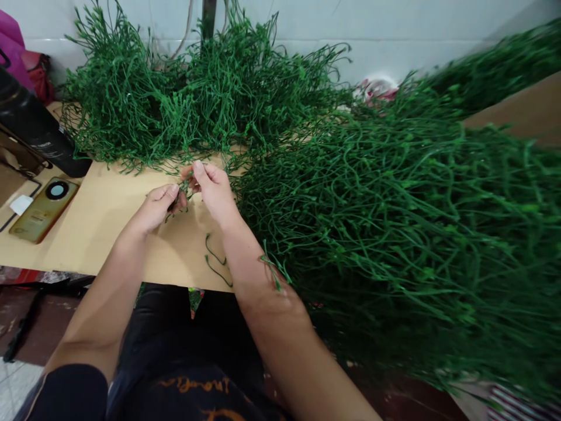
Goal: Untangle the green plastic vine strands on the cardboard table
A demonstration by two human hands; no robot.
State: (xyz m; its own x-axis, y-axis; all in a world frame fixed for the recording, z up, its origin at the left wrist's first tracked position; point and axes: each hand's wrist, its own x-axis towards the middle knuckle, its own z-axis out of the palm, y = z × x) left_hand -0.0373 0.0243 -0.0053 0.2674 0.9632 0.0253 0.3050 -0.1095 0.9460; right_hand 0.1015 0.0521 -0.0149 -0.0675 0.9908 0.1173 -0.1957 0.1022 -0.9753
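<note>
My left hand (163,204) is closed, thumb pressed on top, around a few thin green plastic stems (184,188). Just to its right, my right hand (211,186) pinches the upper part of the same stems between thumb and fingers. Both hands hover over a tan board (105,216). Two loose green stems (215,269) lie on the board by my right forearm, and another small sprig clings to that forearm. A large heap of green artificial stems (394,216) spreads to the right of my right hand.
More green stems (197,99) stand piled along the white tiled wall (377,35). At the left are a phone (44,210) with a round camera, a black bottle (39,126) and a red bag (39,73). Brown cardboard (526,111) edges the heap at the right.
</note>
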